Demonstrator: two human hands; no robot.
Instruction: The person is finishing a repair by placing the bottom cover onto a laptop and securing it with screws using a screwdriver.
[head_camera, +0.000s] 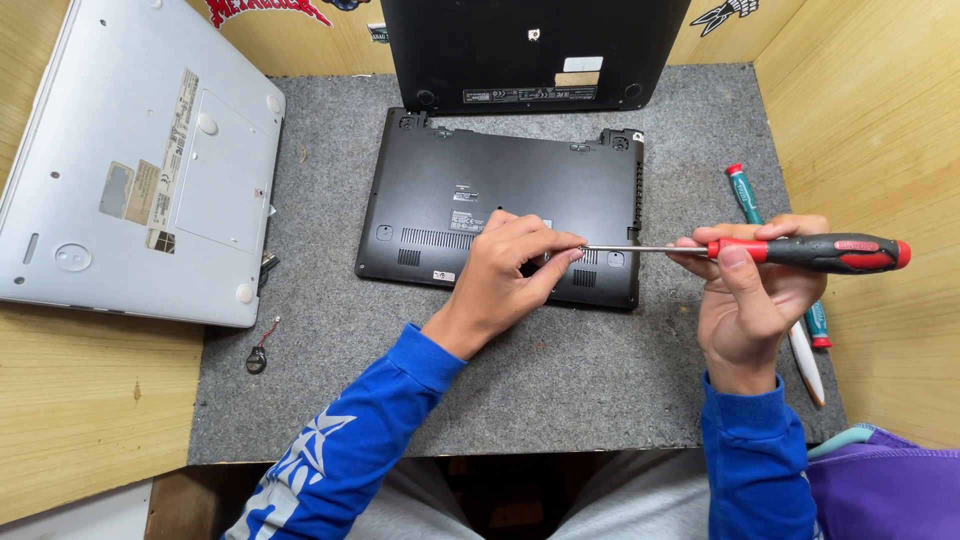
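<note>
On the grey felt mat (560, 380), left to right:

Silver laptop (140, 160), underside up, lying half on the mat's left edge and half on the wooden bench.

Coin cell battery (257, 359) with a thin red lead, on the mat just below the silver laptop.

Black laptop base (450, 185), underside up, mid-mat, vents toward its near edge; a second black laptop (530, 50) sits just behind it.

Left hand (505, 275), resting over the base's near edge, fingertips pinched shut around the screwdriver's metal tip.

Screwdriver (820, 252), red and black handle, held level above the mat, shaft pointing left.

Right hand (750, 290), fingers wrapped around the handle's front end.

Teal-handled screwdriver (745, 195) and a white tool (808, 360), lying on the mat beneath the right hand.
</note>
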